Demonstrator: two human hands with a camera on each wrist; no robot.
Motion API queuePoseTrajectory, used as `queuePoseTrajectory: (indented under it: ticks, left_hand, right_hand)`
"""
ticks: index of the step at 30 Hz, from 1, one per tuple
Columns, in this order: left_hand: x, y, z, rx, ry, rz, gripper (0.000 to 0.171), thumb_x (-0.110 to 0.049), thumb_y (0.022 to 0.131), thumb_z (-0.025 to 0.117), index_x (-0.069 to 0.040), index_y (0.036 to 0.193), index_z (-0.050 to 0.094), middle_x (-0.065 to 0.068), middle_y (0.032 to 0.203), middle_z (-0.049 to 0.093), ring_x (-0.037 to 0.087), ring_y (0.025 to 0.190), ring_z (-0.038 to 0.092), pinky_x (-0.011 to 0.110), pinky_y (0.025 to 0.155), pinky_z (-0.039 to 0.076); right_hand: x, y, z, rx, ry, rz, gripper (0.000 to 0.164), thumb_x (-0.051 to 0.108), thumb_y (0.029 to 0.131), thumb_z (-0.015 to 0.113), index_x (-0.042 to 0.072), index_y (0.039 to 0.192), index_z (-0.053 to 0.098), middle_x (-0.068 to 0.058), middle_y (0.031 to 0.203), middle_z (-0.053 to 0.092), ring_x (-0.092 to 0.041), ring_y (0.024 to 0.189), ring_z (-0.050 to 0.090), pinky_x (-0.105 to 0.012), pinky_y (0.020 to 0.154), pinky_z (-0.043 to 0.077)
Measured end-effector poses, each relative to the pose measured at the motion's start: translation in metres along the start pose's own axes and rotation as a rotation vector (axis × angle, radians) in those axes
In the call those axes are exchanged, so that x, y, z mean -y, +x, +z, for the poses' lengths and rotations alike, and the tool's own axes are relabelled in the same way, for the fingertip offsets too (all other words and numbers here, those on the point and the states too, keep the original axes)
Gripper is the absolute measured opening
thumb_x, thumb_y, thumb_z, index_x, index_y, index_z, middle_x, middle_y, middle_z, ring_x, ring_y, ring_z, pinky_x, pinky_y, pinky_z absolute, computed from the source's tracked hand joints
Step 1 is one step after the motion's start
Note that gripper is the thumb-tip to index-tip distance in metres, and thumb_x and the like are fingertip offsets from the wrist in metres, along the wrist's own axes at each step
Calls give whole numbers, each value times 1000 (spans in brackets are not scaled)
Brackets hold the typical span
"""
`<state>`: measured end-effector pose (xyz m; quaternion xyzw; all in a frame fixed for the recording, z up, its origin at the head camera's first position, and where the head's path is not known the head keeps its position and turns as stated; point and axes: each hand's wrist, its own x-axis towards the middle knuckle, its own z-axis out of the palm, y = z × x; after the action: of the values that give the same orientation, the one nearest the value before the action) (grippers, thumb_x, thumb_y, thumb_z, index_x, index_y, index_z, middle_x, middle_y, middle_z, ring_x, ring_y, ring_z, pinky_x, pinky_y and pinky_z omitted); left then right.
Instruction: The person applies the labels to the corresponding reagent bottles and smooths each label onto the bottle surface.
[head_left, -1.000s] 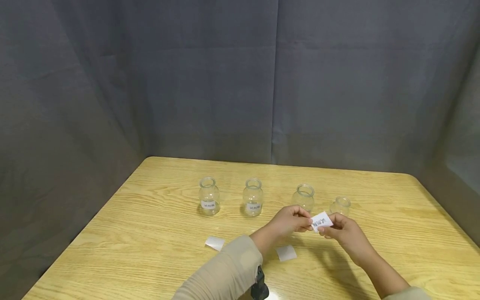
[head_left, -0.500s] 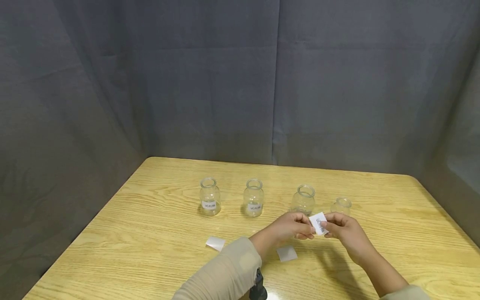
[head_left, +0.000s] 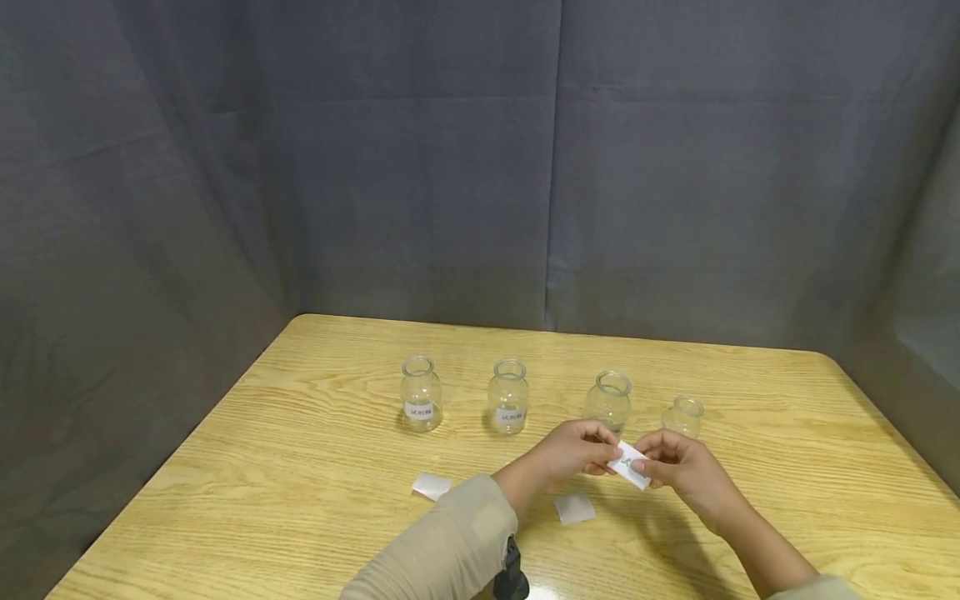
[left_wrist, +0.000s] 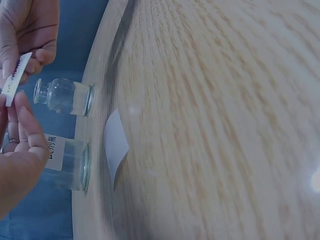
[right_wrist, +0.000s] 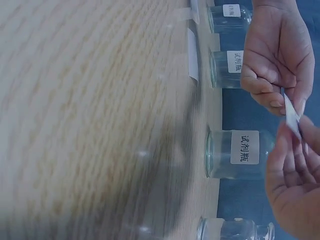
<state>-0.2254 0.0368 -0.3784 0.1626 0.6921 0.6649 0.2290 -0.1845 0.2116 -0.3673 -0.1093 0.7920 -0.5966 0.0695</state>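
Note:
A small white label [head_left: 628, 467] printed with dark characters is held above the table. My left hand [head_left: 570, 452] pinches its left end between thumb and fingers. At the label's right end, my right hand [head_left: 688, 473] pinches it too, thumb over the printed face. The right wrist view shows the label [right_wrist: 292, 118] nearly edge-on between both hands. Just behind the hands stand a labelled glass jar [head_left: 608, 402], partly covered by the left hand, and a smaller glass bottle [head_left: 682, 417]. In the right wrist view, that jar's label [right_wrist: 245, 147] faces the hands.
Two more labelled glass jars, one at far left [head_left: 421, 398] and one beside it [head_left: 508, 398], stand upright in the row. A piece of white paper [head_left: 432, 486] lies left of my left forearm, another [head_left: 575, 508] below the hands. Dark cloth [head_left: 420, 183] hangs behind the wooden table [head_left: 262, 467].
The label has turned between my fingers, its right end now pointing down toward me. Both hands keep pinching it and have shifted slightly. The jars and papers stay where they were.

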Motion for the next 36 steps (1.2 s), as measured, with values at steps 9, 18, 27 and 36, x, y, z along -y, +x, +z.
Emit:
queuePoseTrajectory:
  ticks: [9, 18, 27, 36]
  left_hand:
    - [4, 0, -3, 64, -85, 0, 19, -6, 85, 51, 10, 94, 54, 1, 70, 56, 9, 62, 54, 20, 57, 44]
    - [3, -1, -6, 132, -131, -7, 21, 0, 85, 49, 17, 97, 52, 1, 69, 56, 9, 61, 56, 19, 57, 44]
    - [6, -3, -9, 148, -109, -27, 22, -2, 84, 51, 16, 97, 53, 2, 67, 58, 10, 62, 56, 21, 59, 45]
    - [7, -2, -9, 128, -116, -36, 22, -2, 83, 54, 15, 96, 54, 2, 66, 58, 11, 61, 57, 22, 59, 46]
  right_hand:
    - [-2, -1, -1, 34, 14, -19, 25, 9, 83, 56, -12, 95, 47, -4, 80, 52, -13, 69, 49, -26, 59, 43]
    - [-5, -2, -5, 90, 24, -46, 24, 11, 85, 54, -10, 94, 50, 0, 83, 54, -12, 71, 50, -26, 61, 43]
    - [-11, -1, -5, 136, 74, -69, 10, 13, 85, 54, 4, 90, 57, 3, 83, 57, -13, 75, 53, -32, 67, 44]
    - [-11, 1, -5, 148, 66, -72, 15, 13, 86, 53, -1, 91, 54, 3, 83, 57, -14, 75, 53, -32, 67, 44]
